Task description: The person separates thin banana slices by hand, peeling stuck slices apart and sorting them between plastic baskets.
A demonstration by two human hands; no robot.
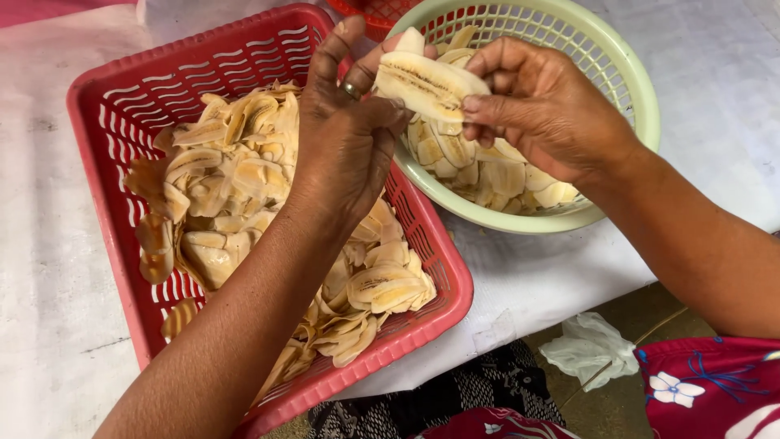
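Both hands share the grip on one long banana slice point(429, 84), pale with a darker seam down its middle: the right hand point(540, 106) pinches its right end between thumb and fingertips, and the left hand point(345, 134), a ring on one finger, closes on its left end with the fingers raised behind it. Each grip is clamped on that slice, which hangs in the air over the near rim of the round pale green basket point(630, 89), just where that basket meets the red one. Inside the green basket lies a loose pile of pale slices point(487, 175), thicker and lighter in colour. To the left, touching or almost touching it, stands the rectangular red basket point(106, 114), filled with thin tan slices point(236, 187) that curl and overlap, some pushed up against its slotted walls. The left forearm crosses over this red basket. Both baskets rest on a surface point(49, 268) covered with a white cloth, creased and faintly marked. Behind them the edge of another red basket point(375, 10) peeks out at the top. Below the edge of the surface, a crumpled white plastic bag point(591, 349) lies on the floor point(617, 406), beside the person's red flowered clothing point(715, 386).
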